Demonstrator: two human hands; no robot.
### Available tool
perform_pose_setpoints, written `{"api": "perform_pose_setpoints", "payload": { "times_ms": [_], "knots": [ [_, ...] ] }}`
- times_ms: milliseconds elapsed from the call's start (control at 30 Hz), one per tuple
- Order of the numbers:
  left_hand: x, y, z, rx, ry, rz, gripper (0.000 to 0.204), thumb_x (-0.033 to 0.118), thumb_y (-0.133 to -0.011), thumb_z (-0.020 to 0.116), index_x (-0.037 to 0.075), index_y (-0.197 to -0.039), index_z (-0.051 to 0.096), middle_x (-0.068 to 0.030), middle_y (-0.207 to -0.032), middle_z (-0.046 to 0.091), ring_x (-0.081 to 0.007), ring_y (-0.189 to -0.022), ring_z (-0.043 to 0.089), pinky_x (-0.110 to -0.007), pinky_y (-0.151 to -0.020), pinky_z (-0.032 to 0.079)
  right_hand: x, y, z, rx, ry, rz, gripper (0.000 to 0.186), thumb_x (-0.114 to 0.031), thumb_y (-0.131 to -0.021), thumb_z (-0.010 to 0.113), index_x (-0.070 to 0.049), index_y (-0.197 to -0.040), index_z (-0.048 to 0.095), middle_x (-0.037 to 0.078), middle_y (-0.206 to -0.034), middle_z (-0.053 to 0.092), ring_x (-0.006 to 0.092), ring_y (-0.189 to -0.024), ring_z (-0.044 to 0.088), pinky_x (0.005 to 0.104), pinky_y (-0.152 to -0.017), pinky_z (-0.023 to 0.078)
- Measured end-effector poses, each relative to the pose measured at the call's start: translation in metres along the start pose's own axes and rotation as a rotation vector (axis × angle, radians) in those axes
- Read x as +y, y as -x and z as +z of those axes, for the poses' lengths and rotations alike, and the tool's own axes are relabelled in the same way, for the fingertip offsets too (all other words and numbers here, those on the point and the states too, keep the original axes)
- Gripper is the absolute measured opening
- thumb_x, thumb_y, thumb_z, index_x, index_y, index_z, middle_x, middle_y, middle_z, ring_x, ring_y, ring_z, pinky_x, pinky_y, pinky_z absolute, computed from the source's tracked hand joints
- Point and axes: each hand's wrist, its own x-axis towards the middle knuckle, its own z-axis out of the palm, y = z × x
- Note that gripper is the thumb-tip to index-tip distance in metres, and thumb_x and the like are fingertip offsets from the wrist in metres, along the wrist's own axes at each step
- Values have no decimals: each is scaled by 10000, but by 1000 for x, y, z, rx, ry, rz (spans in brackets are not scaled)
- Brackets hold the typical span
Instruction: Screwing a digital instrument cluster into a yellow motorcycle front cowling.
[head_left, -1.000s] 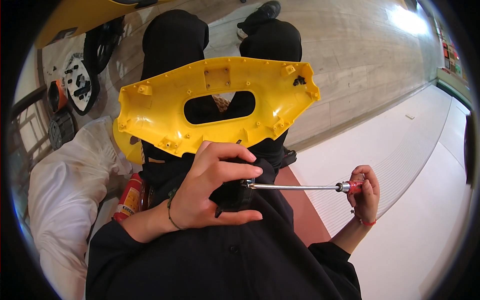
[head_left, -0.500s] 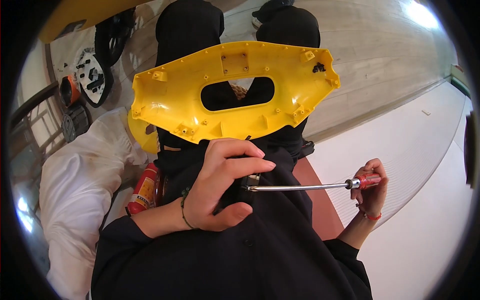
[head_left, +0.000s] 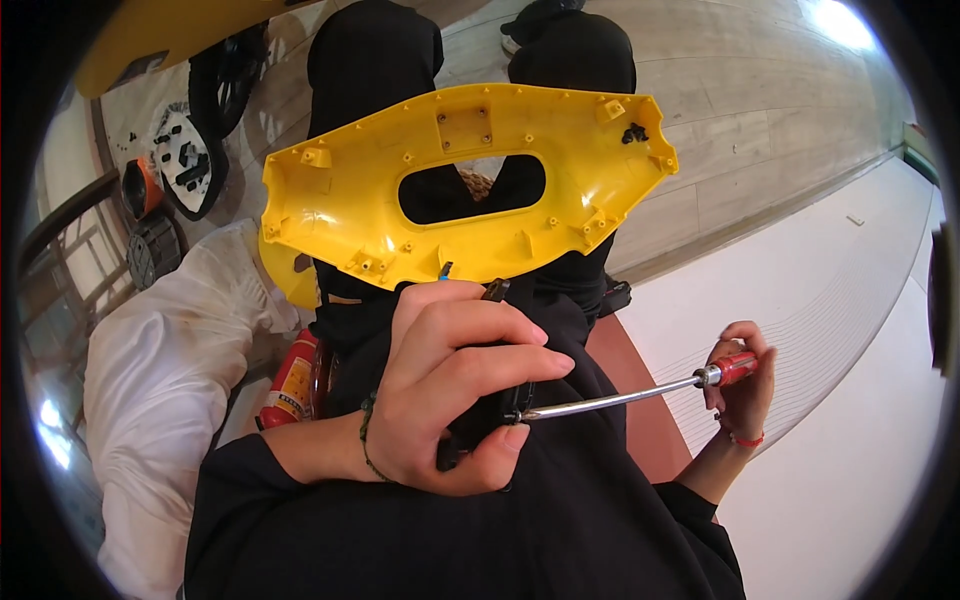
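Note:
My left hand (head_left: 445, 390) is closed round a black plastic part (head_left: 475, 425), much of it hidden by my fingers. My right hand (head_left: 742, 400) holds a screwdriver (head_left: 610, 398) by its red handle, with the metal tip against the black part beside my left thumb. Beyond my left hand, a yellow plastic shell (head_left: 345, 200) with an oval opening lies inner side up across my black-clad legs. Several small black pieces (head_left: 635, 133) sit in its right end.
At left lie white crumpled fabric (head_left: 165, 370), a red cylinder (head_left: 295, 385), an orange-and-black piece (head_left: 138, 185), a white-and-black part (head_left: 185, 165) and a dark wheel-like piece (head_left: 155, 250). A white panel (head_left: 820, 300) fills the right side, beside wooden flooring (head_left: 750, 130).
My left hand and the black part have shifted slightly down and right, the thumb now beside the screwdriver tip. The screwdriver now slopes down toward the left. The whole view has shifted slightly.

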Motion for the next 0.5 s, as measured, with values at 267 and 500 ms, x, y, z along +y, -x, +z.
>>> {"api": "perform_pose_setpoints", "payload": {
  "times_ms": [267, 500],
  "knots": [
    [-1, 1, 4, 85, 39, 7, 429, 249, -713, 651, 42, -1035, 459, -152, -1005, 579, -272, -931, 494, -385, -862, 424, 18, -8, -11, -15, 177, -253, 516, -351, -760, 755, -9, -1008, 459, 80, -848, 458, 76, -579, 442, 172, -439, 354],
    [1, 0, 1, 93, 28, 31, 454, 278, -708, 679, 48, -1034, 462, -153, -1001, 577, -276, -933, 497, -373, -854, 431, 6, -3, -11, -38, -71, 149, 448, -346, -877, 655, 17, -1047, 455, 101, -782, 537, 72, -432, 368, 162, -399, 316]
  ]
}}
